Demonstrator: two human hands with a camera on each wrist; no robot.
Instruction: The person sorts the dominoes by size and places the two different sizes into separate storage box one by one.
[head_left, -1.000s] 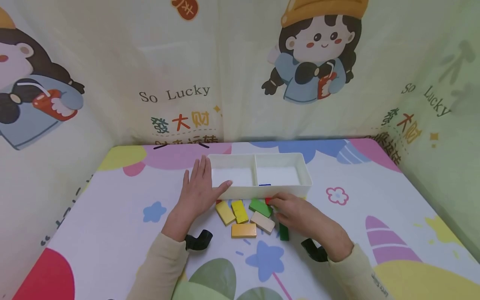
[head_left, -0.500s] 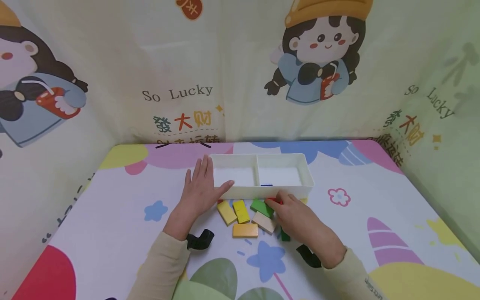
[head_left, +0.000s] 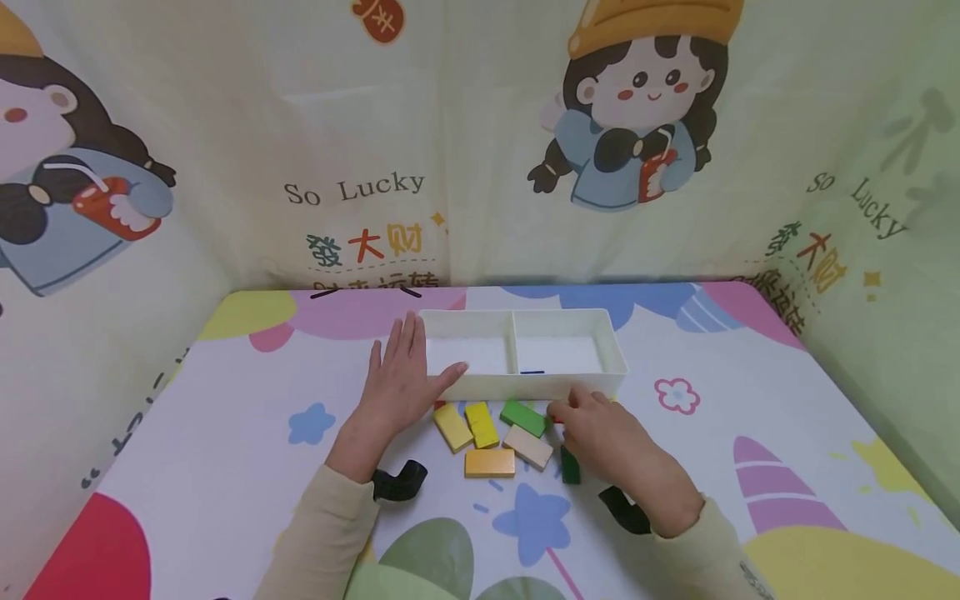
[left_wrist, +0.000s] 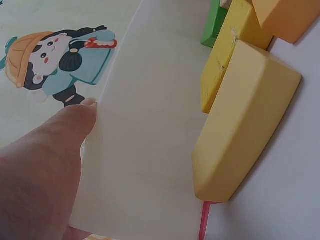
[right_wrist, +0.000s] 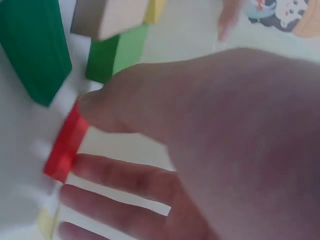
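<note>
Head view: the left hand [head_left: 397, 379] lies at the left end of a white two-compartment box [head_left: 525, 387], its fingers straight and the thumb spread wide across the front rim. It touches the box without closing round it. The right hand [head_left: 611, 433] is low at the front of the box toward its right end, fingers bent downward; its hold is mostly hidden from this side. Loose blocks lie on the patterned table [head_left: 232, 417] before the box: pale yellow block [head_left: 453, 427], bright yellow block [head_left: 482, 425], light green block [head_left: 523, 417], beige block [head_left: 528, 447], orange block [head_left: 490, 463] and dark green block [head_left: 570, 467], the last near the right hand.

Left wrist view: the thumb is extended, its tip at the upper edge of the box's front wall. The pale yellow block lies just beside that wall, the bright yellow block alongside it.

Right wrist view: a red block [right_wrist: 66, 142] is pinched between thumb and index finger, one near each end, the gap spanning the block. The remaining fingers are apart from it. The light green and dark green blocks lie near the thumb.
</note>
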